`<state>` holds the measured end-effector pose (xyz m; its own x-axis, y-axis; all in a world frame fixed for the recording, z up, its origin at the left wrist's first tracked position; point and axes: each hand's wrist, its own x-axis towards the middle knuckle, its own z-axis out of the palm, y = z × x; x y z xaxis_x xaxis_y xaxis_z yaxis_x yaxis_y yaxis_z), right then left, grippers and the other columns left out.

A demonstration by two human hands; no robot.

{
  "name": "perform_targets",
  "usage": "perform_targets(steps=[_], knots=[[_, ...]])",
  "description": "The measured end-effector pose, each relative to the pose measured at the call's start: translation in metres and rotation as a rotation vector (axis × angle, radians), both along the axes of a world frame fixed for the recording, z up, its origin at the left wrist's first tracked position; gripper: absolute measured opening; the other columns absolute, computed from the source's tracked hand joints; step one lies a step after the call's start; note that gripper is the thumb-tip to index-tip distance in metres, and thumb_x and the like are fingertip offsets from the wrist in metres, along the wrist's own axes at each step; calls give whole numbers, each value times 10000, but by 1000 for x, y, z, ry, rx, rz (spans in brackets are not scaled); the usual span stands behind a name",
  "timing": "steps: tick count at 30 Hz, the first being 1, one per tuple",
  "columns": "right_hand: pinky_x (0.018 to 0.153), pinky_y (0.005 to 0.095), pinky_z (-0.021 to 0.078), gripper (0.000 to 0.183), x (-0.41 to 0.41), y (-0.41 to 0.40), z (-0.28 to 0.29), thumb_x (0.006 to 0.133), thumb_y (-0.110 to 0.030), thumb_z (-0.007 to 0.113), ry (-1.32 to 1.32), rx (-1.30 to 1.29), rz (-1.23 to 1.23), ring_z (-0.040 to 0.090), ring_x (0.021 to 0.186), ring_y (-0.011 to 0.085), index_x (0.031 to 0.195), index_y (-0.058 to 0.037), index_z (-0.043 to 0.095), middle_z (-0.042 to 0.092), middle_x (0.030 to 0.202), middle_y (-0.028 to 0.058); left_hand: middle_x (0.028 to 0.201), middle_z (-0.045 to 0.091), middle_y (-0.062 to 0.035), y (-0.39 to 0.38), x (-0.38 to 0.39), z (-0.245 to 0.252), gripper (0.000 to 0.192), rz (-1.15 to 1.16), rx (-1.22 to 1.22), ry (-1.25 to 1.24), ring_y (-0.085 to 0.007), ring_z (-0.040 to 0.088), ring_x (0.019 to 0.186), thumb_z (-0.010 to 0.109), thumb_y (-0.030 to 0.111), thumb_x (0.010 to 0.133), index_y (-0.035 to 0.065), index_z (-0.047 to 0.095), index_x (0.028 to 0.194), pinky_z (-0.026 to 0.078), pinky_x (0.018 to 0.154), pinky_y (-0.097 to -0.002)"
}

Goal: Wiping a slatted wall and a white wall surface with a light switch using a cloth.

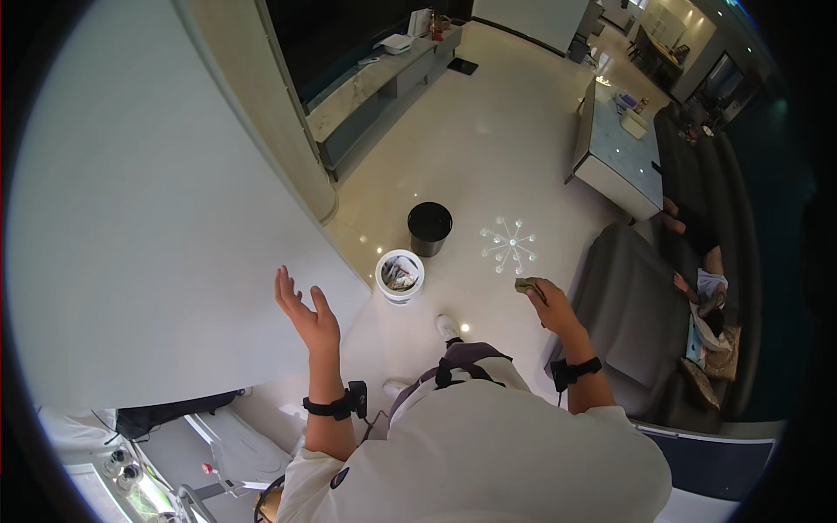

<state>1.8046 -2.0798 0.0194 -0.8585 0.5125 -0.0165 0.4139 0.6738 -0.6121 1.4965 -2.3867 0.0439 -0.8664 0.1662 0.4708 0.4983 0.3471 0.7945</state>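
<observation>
My right hand (554,310) is closed around a small olive-green piece, perhaps a folded cloth or sponge (527,286); most of it is hidden in my fingers. It is held over the floor, beside the grey sofa. My left hand (307,316) is raised with its fingers apart and nothing in it, in front of the large white panel (163,216). Between my hands, on the floor, stand a white bucket (399,297) with crumpled waste inside and, touching or just behind it, a black bin (428,243) whose inside is too dark to make out.
A grey sofa (608,307) lines the right side, with a person (709,281) lying on it. Beyond it stands a marble-topped coffee table (618,140). A low TV cabinet (366,88) runs along the far left. The glossy floor (484,144) reflects a ceiling lamp.
</observation>
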Motion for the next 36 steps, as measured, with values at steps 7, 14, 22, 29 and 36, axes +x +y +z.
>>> perform_targets(steps=[7, 14, 22, 29, 36], knots=[[705, 295, 509, 385, 61, 52, -9, 1017, -199, 471, 376, -309, -244, 570, 841, 174, 1358, -25, 504, 547, 1193, 142, 856, 695, -146, 180, 87, -21, 360, -886, -233, -394, -239, 705, 795, 537, 135, 989, 56, 476, 1335, 545, 717, -346], [852, 398, 519, 544, 53, 131, 45, 875, 84, 508, 347, -169, -60, 583, 1005, 324, 1391, -88, 493, 478, 1230, 193, 1281, 532, -119, 377, 178, -17, 608, -1452, -190, -1011, -205, 583, 1115, 665, 217, 950, 110, 366, 1468, 504, 933, -342], [918, 303, 502, 353, 26, 251, 38, 987, -31, 505, 435, -731, -171, 626, 1072, 172, 1336, -49, 552, 655, 1201, 104, 1114, 530, -104, 477, 135, -17, 490, -1397, -372, -424, -207, 555, 1141, 796, 151, 824, 64, 563, 1247, 513, 881, -330], [629, 267, 498, 278, -41, 356, 8, 1017, -184, 530, 325, -573, -238, 594, 649, 129, 1255, -61, 606, 671, 800, 57, 921, 651, -24, 592, 50, -59, 253, -1393, -362, -748, -93, 599, 884, 746, 123, 875, 16, 607, 1058, 497, 789, -265], [723, 317, 525, 254, -122, 482, 17, 964, -192, 631, 121, -584, -270, 662, 789, 153, 1121, 7, 624, 706, 872, 112, 941, 659, -43, 760, -33, -34, 239, -1353, -163, -737, -123, 617, 888, 712, 166, 888, 35, 615, 1062, 513, 800, -291]])
